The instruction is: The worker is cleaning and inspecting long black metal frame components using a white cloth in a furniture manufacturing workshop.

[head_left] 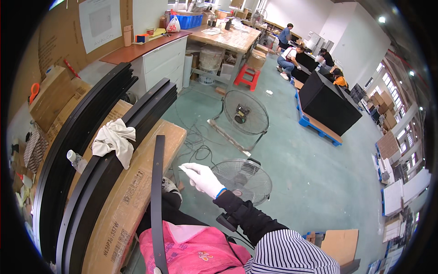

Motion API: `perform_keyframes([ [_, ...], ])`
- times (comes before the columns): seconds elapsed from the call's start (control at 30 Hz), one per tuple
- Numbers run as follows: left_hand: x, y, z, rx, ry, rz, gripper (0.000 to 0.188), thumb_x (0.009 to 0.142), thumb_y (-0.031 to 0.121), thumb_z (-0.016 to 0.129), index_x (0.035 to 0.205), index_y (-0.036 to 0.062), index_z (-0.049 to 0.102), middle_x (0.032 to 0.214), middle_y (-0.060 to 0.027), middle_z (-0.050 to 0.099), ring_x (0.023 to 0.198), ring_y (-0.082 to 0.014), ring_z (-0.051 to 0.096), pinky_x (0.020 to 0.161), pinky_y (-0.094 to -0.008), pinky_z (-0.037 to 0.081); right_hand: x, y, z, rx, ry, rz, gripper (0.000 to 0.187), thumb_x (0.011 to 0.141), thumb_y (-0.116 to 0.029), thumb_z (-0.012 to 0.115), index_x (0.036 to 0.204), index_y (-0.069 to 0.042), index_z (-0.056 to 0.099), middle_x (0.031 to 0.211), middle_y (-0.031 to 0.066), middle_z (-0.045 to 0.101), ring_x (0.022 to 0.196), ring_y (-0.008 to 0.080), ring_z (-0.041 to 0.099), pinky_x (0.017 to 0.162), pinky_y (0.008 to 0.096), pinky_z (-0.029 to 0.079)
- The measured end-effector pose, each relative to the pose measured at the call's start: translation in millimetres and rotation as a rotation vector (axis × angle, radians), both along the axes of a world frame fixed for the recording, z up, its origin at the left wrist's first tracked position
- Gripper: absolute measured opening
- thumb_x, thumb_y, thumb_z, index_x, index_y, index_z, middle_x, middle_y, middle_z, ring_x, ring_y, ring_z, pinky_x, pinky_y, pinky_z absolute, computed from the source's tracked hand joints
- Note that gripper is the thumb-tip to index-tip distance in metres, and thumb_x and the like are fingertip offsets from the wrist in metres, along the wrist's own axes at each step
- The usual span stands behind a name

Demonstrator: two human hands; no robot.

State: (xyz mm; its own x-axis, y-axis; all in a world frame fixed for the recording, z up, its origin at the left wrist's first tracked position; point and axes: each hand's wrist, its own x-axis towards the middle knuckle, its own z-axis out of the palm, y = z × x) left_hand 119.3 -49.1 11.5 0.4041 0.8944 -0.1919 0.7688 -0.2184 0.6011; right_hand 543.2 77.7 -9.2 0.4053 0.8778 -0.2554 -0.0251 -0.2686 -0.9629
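A long, narrow black strip with small holes stands up from the lower edge, in front of the pink apron on my lap. Only a white-gloved bit of my left hand shows, closed at the strip's lower end. My right hand, in a white glove, is right of the strip and apart from it. Its fingers pinch a small, thin whitish piece whose kind I cannot make out. Beside the strip, a long cardboard box carries a stack of black strips with a crumpled white cloth on top.
More black strips and a clear bottle with a white cap are at the left. Two floor fans stand ahead, with cables between them and the box. Beyond are a red stool, a black cabinet on a pallet and several people.
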Motion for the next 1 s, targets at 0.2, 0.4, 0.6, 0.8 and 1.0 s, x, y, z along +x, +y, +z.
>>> perform_keyframes([
  [0.2,14,1,3,-0.167,0.121,0.048,0.070,0.095,0.031,0.068,0.158,0.0149,0.044,0.121,-0.0287,0.069,0.100,-0.0455,0.071,0.086,-0.0472,0.057,1,3,-30,0.068,0.179,-0.121,0.039,0.103,-0.025,0.059,0.138,-0.007,0.061,0.083,-0.0018,0.062,0.056,0.0063,0.051,0.050,0.0236,0.041],
  [0.4,16,1,2,-0.221,0.141,0.030,0.074,0.095,0.032,0.067,0.160,0.0143,0.039,0.117,-0.0290,0.070,0.097,-0.0457,0.071,0.084,-0.0483,0.057,12,-9,-22,-0.025,0.165,-0.087,0.039,0.104,-0.027,0.060,0.138,-0.008,0.061,0.085,-0.0020,0.061,0.057,0.0048,0.052,0.048,0.0214,0.039],
  [0.6,9,-11,2,-0.149,0.143,0.025,0.075,0.095,0.037,0.069,0.160,0.0148,0.040,0.119,-0.0281,0.070,0.097,-0.0452,0.071,0.082,-0.0491,0.057,24,-8,-22,0.086,0.240,-0.118,0.040,0.102,-0.028,0.065,0.137,-0.009,0.062,0.086,-0.0015,0.064,0.059,0.0045,0.054,0.049,0.0203,0.040],
  [0.8,5,-19,9,-0.118,0.229,0.066,0.067,0.094,0.037,0.073,0.155,0.0207,0.049,0.098,-0.0243,0.070,0.077,-0.0436,0.070,0.065,-0.0509,0.056,43,35,-8,0.155,0.030,-0.138,0.038,0.101,-0.025,0.067,0.133,-0.005,0.067,0.081,-0.0024,0.063,0.055,0.0032,0.052,0.050,0.0205,0.040],
  [1.0,-19,-40,6,-0.119,0.217,0.091,0.070,0.092,0.033,0.076,0.155,0.0206,0.048,0.101,-0.0218,0.070,0.080,-0.0415,0.071,0.067,-0.0485,0.056,37,95,-9,0.082,-0.265,0.002,0.035,0.100,-0.028,0.069,0.121,-0.001,0.074,0.089,0.0043,0.073,0.065,0.0107,0.065,0.061,0.0259,0.050],
])
